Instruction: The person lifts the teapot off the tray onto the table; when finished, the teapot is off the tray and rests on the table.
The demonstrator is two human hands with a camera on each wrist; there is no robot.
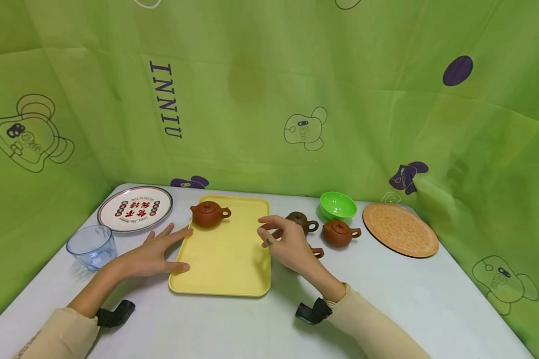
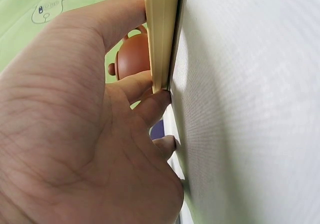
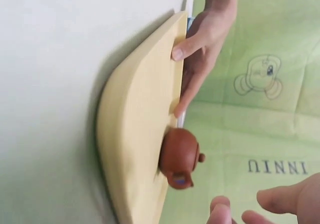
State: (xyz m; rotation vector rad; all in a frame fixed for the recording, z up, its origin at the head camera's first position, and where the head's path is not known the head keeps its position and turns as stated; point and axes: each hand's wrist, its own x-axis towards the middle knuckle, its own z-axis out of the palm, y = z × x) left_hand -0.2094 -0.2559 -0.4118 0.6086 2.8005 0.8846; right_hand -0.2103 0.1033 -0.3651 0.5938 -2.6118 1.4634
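My left hand [image 1: 148, 257] rests on the left rim of a yellow tray [image 1: 226, 264], fingers spread, with the thumb and a fingertip over the edge. On the tray's far left part stands a reddish-brown clay teapot [image 1: 207, 214], its handle towards the right. My right hand [image 1: 291, 244] hovers over the tray's right edge with bent fingers and holds nothing; in the right wrist view its fingertips [image 3: 220, 206] are apart from the teapot. Beyond it stands a dark brown teapot [image 1: 298, 218], partly covered. Another reddish teapot's handle [image 1: 318, 253] shows behind the right hand, which hides its body.
To the right stand a reddish teapot [image 1: 340, 234], a green bowl [image 1: 338, 205] and a round orange-brown mat [image 1: 400, 229]. On the left are a plate with red lettering [image 1: 134, 209] and a clear blue glass bowl [image 1: 92, 247]. Green cloth [image 1: 233, 124] encloses the white table [image 1: 197, 329].
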